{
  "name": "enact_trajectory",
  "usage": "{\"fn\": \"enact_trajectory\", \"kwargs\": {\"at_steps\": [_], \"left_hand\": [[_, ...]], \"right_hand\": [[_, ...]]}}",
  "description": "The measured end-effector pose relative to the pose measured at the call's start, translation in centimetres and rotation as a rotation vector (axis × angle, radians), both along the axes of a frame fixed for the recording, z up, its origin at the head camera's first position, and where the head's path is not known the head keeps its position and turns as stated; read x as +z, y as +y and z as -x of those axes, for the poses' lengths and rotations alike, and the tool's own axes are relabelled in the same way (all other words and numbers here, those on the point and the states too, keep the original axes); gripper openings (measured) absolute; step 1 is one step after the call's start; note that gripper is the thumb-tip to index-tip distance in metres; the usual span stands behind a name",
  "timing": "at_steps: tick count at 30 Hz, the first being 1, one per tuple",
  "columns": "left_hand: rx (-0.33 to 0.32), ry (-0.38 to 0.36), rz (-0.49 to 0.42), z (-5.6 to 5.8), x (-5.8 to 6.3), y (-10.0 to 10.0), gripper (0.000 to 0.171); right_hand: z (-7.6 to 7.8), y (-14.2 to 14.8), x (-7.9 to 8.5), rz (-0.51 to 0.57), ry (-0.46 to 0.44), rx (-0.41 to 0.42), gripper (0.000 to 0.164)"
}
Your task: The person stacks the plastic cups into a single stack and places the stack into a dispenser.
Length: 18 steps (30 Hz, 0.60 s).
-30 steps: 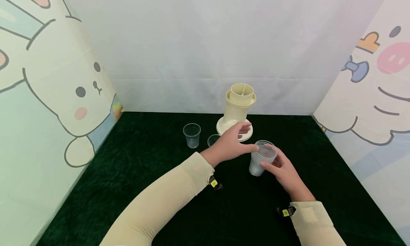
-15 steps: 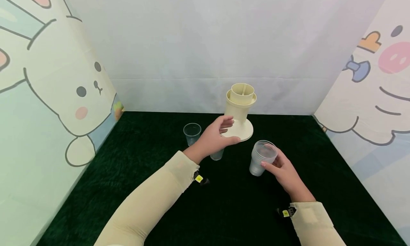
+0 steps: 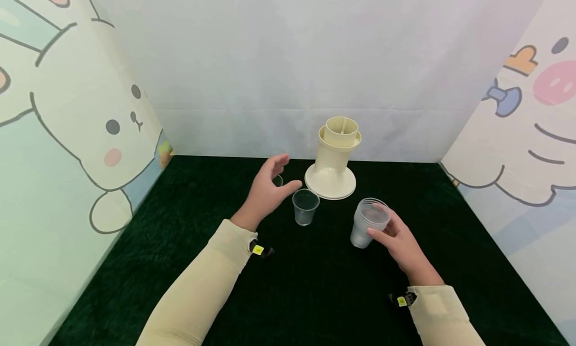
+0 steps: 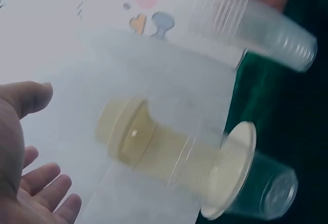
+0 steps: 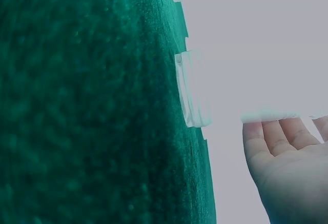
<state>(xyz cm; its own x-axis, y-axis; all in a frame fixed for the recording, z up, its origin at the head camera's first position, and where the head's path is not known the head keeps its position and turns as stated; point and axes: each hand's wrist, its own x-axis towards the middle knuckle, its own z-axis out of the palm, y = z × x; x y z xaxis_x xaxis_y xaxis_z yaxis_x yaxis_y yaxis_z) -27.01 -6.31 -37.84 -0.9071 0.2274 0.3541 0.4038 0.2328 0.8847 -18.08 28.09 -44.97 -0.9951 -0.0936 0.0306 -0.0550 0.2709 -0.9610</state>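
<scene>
In the head view my right hand (image 3: pixel 402 241) grips a stack of clear plastic cups (image 3: pixel 364 231), thumb on the near side and fingers round the far side. The rims face up with a slight tilt. My left hand (image 3: pixel 262 193) hovers with spread fingers and holds nothing. Behind it, mostly hidden, is a clear cup (image 3: pixel 278 180) of which part of the rim shows. A second clear cup (image 3: pixel 305 211) stands upright to the right of that hand. The left wrist view shows the left thumb (image 4: pixel 33 96) and fingers apart with nothing between them.
A cream cylindrical cup holder (image 3: pixel 333 158) with a round base stands at the back of the dark green cloth (image 3: pixel 306 291). A pale curtain (image 3: pixel 288 71) hangs behind it. Cartoon-printed panels (image 3: pixel 67 151) rise on both sides.
My left hand has moved left, away from the cup stack, past the nearer single cup, to in front of the other. The right hand and its stack have stayed in place.
</scene>
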Motion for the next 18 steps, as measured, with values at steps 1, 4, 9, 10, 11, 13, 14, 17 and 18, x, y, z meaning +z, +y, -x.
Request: {"fn": "enact_trajectory", "kwargs": {"at_steps": [1, 4, 9, 10, 11, 13, 14, 17, 18], "left_hand": [[0.014, -0.007, -0.017, 0.1, -0.2, -0.5, 0.076], [0.046, -0.024, -0.083, 0.5, -0.8, -2.1, 0.075], [0.108, -0.028, -0.102, 1.0, -2.3, -4.1, 0.075], [0.118, -0.033, -0.099, 1.1, -2.6, -4.4, 0.076], [0.129, -0.041, -0.098, 1.1, -3.0, -4.7, 0.076], [0.150, -0.067, -0.093, 1.0, -3.6, -5.1, 0.078], [0.156, -0.080, -0.095, 0.9, -3.9, -5.3, 0.079], [0.168, -0.095, -0.092, 0.9, -4.5, -5.6, 0.081], [0.170, -0.095, -0.084, 1.0, -4.8, -5.7, 0.082]], "right_hand": [[0.0, 0.0, 0.0, 0.002, 0.001, 0.001, 0.070], [0.1, 0.0, -0.2, 0.007, 0.004, 0.007, 0.070], [0.1, 0.1, -0.4, 0.011, 0.006, 0.011, 0.069], [0.1, 0.1, -0.4, 0.010, 0.007, 0.011, 0.069], [0.1, 0.1, -0.4, 0.012, 0.008, 0.012, 0.068], [0.0, 0.1, -0.4, 0.015, 0.010, 0.014, 0.068], [0.0, 0.1, -0.4, 0.015, 0.011, 0.014, 0.068], [0.0, 0.1, -0.4, 0.012, 0.015, 0.008, 0.067], [0.0, 0.1, -0.3, 0.009, 0.015, 0.006, 0.068]]}}
